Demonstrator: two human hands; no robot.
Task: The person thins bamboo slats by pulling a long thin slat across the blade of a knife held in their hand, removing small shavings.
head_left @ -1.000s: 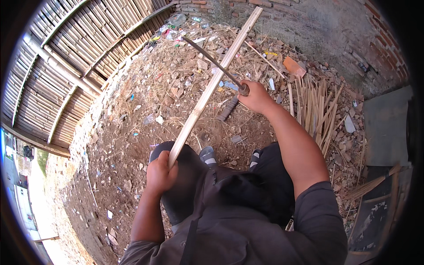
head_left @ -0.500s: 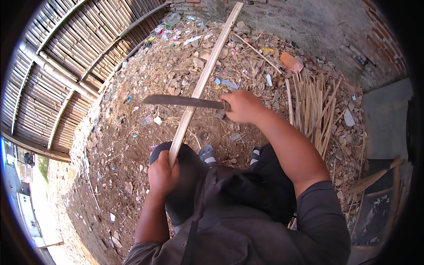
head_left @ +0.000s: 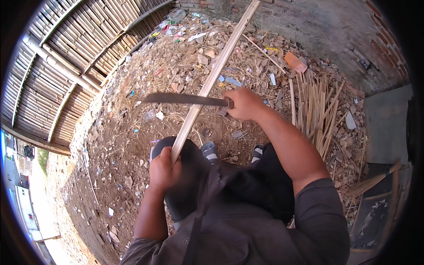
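My left hand (head_left: 164, 170) is closed round the near end of a long pale strip of split bamboo (head_left: 219, 63), just over my left knee. The strip slants away from me, up and to the right, toward the wall. In my right hand (head_left: 244, 104) is the handle of a machete (head_left: 183, 99), its long dark blade pointing left. The blade lies across the strip around its middle; whether it bites into the wood cannot be made out.
A pile of split strips (head_left: 316, 110) lies on the ground to the right, near an orange brick piece (head_left: 295, 62). Rubble and litter cover the ground. A bamboo fence (head_left: 66, 57) stands at left, a plastered brick wall (head_left: 304, 26) ahead, and a grey panel (head_left: 388, 126) at right.
The strip's far end has swung slightly to the right and out past the top edge. The machete remains across it, nearly in place, a little blurred. Both hands keep their grip.
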